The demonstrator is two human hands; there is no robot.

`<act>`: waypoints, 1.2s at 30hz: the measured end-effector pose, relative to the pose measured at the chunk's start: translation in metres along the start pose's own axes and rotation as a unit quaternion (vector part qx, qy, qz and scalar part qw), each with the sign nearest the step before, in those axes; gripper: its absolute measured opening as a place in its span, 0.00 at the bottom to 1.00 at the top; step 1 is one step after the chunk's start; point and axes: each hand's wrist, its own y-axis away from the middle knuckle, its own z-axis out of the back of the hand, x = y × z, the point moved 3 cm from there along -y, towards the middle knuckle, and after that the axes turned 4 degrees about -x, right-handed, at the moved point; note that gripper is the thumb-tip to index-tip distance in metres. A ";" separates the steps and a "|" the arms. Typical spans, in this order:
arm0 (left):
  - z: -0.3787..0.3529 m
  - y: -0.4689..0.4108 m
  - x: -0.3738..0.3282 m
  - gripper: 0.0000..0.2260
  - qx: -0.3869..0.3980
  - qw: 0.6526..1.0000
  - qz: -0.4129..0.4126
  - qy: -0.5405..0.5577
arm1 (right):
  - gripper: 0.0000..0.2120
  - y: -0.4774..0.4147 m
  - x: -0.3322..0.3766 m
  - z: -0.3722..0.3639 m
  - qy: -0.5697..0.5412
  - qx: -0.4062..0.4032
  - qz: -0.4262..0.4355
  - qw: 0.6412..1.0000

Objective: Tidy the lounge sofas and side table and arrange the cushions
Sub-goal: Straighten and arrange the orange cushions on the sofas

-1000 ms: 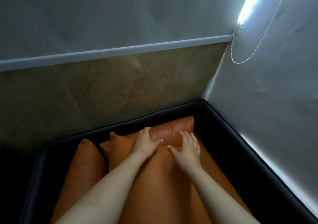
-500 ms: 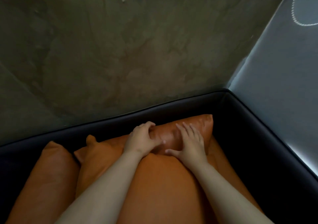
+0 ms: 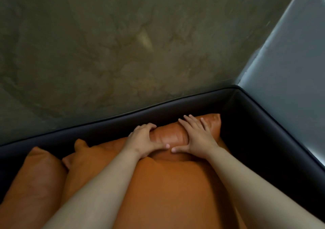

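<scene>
Both thumbs have drawn together since a second ago, nearly meeting on the orange cushion (image 3: 175, 184), whose lower part is cut off at the bottom edge and partly hidden under the forearms. On its rolled top edge the left hand (image 3: 143, 140) curls its fingers over and grips, while the right hand (image 3: 198, 137) lies flat with almost straight fingers, pressing. Left of it stand a second cushion (image 3: 35, 179) and a half-hidden third cushion (image 3: 79, 145), all in the corner of the dark sofa (image 3: 263, 140), its seat lost in shadow, below the mottled wall (image 3: 123, 53).

Orange cushions (image 3: 168, 184), black sofa (image 3: 255, 140) – mottled olive-brown wall (image 3: 123, 44)
</scene>
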 end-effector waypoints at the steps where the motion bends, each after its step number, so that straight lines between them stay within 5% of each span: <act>1: -0.001 0.000 0.001 0.38 -0.001 1.000 -0.002 0.000 | 0.50 -0.002 -0.005 0.003 -0.009 -0.007 -0.017 1.000; 5: -0.003 -0.002 0.003 0.36 0.002 1.000 -0.006 -0.007 | 0.40 -0.006 -0.027 0.013 -0.024 -0.058 -0.087 0.994; 11: -0.004 -0.003 0.005 0.30 0.004 1.000 -0.001 0.005 | 0.39 -0.008 -0.030 0.010 0.021 -0.066 -0.099 0.993; 18: -0.005 -0.002 0.007 0.26 0.020 1.000 0.020 0.007 | 0.23 -0.010 -0.030 0.011 0.014 -0.133 -0.123 0.983; 30: 0.004 0.004 0.004 0.23 0.025 0.999 0.005 0.042 | 0.17 0.011 -0.022 0.011 -0.019 -0.219 -0.142 0.965; 36: 0.009 0.010 -0.006 0.13 -0.006 0.997 -0.008 0.078 | 0.16 0.041 -0.022 0.015 -0.053 -0.275 -0.150 0.948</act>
